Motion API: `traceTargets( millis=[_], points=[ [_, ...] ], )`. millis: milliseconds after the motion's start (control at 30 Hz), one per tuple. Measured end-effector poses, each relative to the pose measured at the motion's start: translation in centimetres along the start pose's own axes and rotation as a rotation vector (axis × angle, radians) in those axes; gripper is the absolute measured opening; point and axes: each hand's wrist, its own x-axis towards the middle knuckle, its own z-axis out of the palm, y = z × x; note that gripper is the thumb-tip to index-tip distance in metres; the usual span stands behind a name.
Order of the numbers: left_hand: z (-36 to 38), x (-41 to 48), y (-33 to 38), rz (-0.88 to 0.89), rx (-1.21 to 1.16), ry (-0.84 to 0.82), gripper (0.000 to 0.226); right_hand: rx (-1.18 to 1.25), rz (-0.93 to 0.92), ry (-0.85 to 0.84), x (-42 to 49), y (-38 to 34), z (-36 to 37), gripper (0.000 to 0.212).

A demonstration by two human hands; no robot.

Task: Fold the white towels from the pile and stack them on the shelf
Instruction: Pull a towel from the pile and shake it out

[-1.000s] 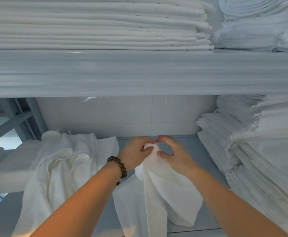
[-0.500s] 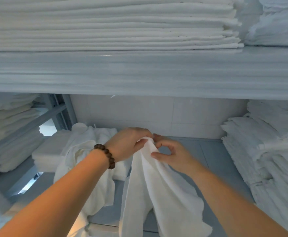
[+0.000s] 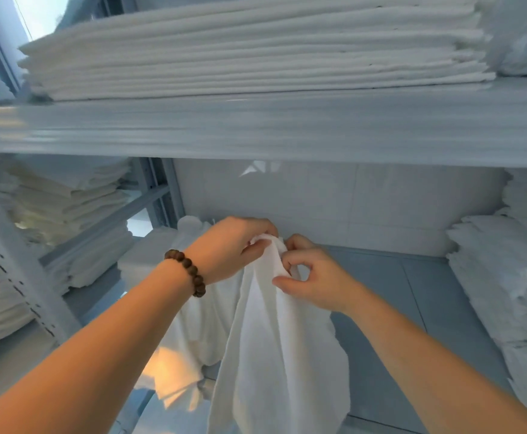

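Observation:
A white towel [image 3: 274,355] hangs bunched in front of me over the grey lower shelf [image 3: 390,308]. My left hand [image 3: 234,245], with a brown bead bracelet at the wrist, grips its top edge. Right beside it, my right hand [image 3: 312,277] pinches the same top edge between thumb and fingers. Behind my left arm lies the loose pile of unfolded white towels [image 3: 193,324], draped over the shelf's front. A low folded stack [image 3: 143,261] sits to the left of that pile.
The upper shelf [image 3: 287,126] carries a tall stack of folded white linen [image 3: 256,51]. More folded stacks stand at the right [image 3: 506,292] of the lower shelf and on the neighbouring rack at the left [image 3: 62,208]. A metal upright [image 3: 12,252] rises at the left.
The view has swung to the left and upward, so the shelving has shifted right in the frame. Both hands keep hold of the towel's top edge, close together, and the towel hangs longer.

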Motion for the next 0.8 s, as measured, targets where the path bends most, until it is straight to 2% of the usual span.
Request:
traceTargets(
  millis=[167,267,567,800],
  points=[
    [-1.7,-2.9,0.0,0.0,0.011,0.055,0.016,-0.145,-0.025,0.093,-1.2,-2.5,2.0,0.018],
    [-3.2,-5.7,-0.6,-0.002,0.03,0.106,0.014,-0.271,-0.008,0.091,-2.2,-3.6,4.1,0.014],
    [-6.6,-14.3,-2.0,-0.054,0.03,0.202,0.012,-0.402,0.158,0.157,-7.8,-4.9,11.6,0.015],
    [-7.9,-17.7,-1.9,-0.113,0.011,0.308,0.013,-0.475,0.312,0.1,-10.6,-5.4,15.7,0.022]
  ],
)
